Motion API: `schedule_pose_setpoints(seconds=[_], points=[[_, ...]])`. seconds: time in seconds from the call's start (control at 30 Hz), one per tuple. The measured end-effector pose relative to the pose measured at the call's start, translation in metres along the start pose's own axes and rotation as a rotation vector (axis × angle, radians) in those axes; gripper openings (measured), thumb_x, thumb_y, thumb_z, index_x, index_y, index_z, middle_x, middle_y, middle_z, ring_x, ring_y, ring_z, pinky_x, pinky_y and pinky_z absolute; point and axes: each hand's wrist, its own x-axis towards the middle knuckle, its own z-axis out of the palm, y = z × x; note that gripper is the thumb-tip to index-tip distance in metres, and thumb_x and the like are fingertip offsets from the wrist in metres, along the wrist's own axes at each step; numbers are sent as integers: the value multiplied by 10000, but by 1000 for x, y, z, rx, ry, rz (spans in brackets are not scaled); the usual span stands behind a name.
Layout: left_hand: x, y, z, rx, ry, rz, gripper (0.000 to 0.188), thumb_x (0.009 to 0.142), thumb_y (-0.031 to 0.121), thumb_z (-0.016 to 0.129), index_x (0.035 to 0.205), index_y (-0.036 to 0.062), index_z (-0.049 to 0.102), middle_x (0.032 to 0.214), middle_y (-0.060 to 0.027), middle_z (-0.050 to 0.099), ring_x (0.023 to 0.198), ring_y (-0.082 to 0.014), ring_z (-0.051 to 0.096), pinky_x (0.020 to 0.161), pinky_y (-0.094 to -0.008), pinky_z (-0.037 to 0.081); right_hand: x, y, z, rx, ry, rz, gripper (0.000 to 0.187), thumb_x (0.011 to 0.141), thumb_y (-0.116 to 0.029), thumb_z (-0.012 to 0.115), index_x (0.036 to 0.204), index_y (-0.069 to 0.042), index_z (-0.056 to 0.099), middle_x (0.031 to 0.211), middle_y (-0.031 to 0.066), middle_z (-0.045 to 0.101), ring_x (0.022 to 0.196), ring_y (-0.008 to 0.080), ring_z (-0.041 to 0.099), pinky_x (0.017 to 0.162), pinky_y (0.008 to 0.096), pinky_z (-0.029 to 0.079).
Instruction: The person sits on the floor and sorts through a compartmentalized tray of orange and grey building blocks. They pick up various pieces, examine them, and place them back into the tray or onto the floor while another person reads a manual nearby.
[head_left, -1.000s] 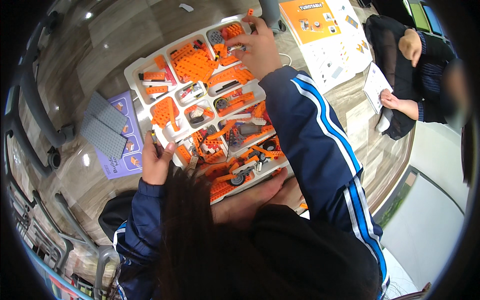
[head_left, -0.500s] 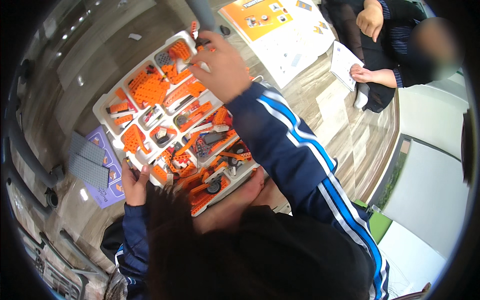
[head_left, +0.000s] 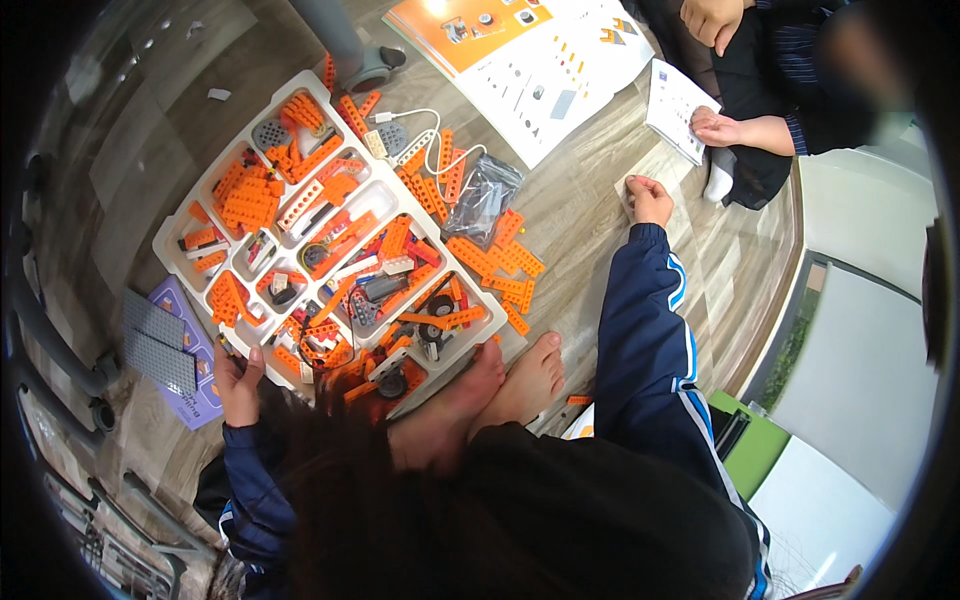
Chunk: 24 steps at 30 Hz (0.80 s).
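Observation:
A white sorting tray (head_left: 168, 245) full of orange building bricks lies tilted across the floor before me. At its near left edge is my left hand (head_left: 240, 390), thumb and fingers closed around a small dark piece I cannot make out. Out to the right, away from the tray, my right hand (head_left: 650, 203) hovers low over or touches the floor. Its fingertips are pinched together, and what they hold, if anything, is too small to tell. Orange beams (head_left: 483, 256) are scattered along the tray's right side, beside a clear plastic bag (head_left: 485, 198) and a white cable (head_left: 438, 140).
An open picture booklet (head_left: 540, 85) lies beyond the loose bricks. Grey baseplates (head_left: 160, 345) rest on a purple booklet (head_left: 190, 405) at left. Another person (head_left: 745, 130) sits at far right with a white leaflet (head_left: 675, 110). A grey furniture leg (head_left: 335, 35) stands behind the tray.
My right hand has left the tray's far end and swung right over the floor, uncovering loose beams, the bag and the cable. My left hand stays at the tray edge.

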Motion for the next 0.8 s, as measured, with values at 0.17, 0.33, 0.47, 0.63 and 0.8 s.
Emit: schedule_pose_setpoints(seconds=[0.17,0.33,0.47,0.63,0.8], points=[[-1,1,0,-11,17,-26,453,949,49,634,1367,8,464,1146,-39,621,1010,-97,561,874,-237,441,-5,3,3,50,27,-50,325,756,-86,829,1030,-10,670,755,49,676,670,104,612,637,247,490],[2,0,4,-59,7,45,456,927,42,643,1352,3,485,1164,-44,624,1050,-121,560,932,-272,425,-73,-35,8,246,51,-211,326,800,-106,830,1054,-28,642,753,30,658,669,91,601,611,242,457],[2,5,4,-57,20,18,433,909,35,654,1319,3,518,1112,-27,629,988,-101,560,886,-241,422,-155,-79,30,399,-245,-242,122,909,-83,726,946,-26,625,813,70,672,675,123,611,654,243,476],[3,10,10,-110,29,62,334,903,46,685,1203,-13,551,957,10,597,817,-57,480,749,-204,406,-228,-116,58,419,-584,-432,141,977,-51,625,854,-11,568,797,67,640,638,105,572,599,237,461],[3,10,9,-62,42,42,365,902,103,716,1213,-12,564,864,51,560,711,-30,421,635,-191,346,-260,-104,69,249,-732,-338,212,1015,-130,590,829,-59,516,676,-21,510,568,36,412,517,200,320]])
